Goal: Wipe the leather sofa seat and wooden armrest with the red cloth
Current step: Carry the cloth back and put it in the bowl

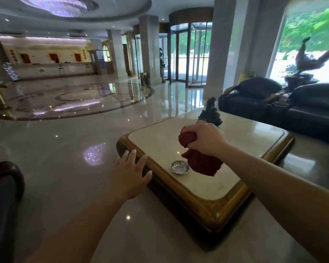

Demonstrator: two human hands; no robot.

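Right hand (pixel 205 141) gripped the bunched red cloth (pixel 203 166) above the table (pixel 188 190), hiding its middle; left hand (pixel 129 174), fingers spread, was at the left rim, contact unclear.

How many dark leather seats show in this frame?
3. One seat and a second seat stand beyond the table at right; a third seat is cut off at the lower left edge. More may be hidden.

- My right hand (pixel 205 139) hides the middle of the red cloth (pixel 201 165).
- The dark ornament (pixel 210 112) is partly hidden behind that hand.
- The left edge cuts off the sofa (pixel 2 196).
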